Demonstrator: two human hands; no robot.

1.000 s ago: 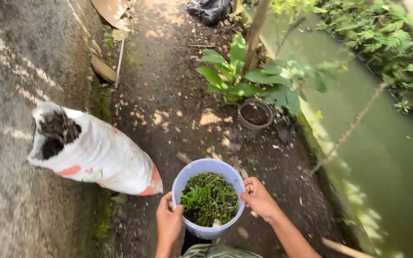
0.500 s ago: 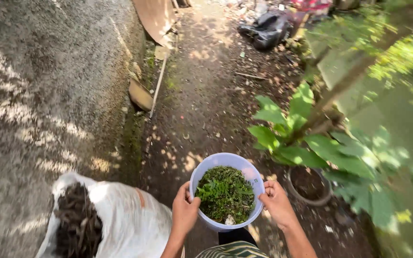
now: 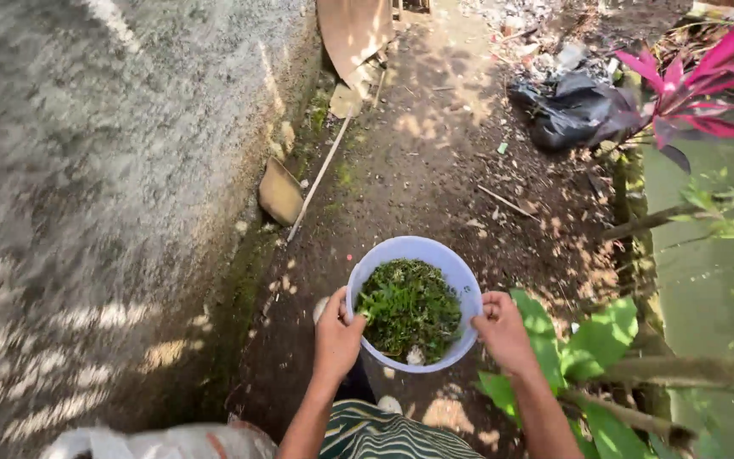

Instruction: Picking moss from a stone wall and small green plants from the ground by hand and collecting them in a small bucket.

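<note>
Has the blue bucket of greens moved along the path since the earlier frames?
Yes. The blue bucket, held by the left hand and right hand, has gone forward past the white sack, toward the black bag.

smooth plastic bucket (image 3: pixel 460 280); rough concrete wall (image 3: pixel 112 170); glossy black bag (image 3: pixel 571 110).

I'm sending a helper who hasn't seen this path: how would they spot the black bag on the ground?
Follow the dirt path that runs beside the grey wall, away from the pale blue bucket of greens. On the path's far right edge, by the red-leaved plant, lies the black bag. It is the only dark, crumpled, shiny heap among the litter.
</note>
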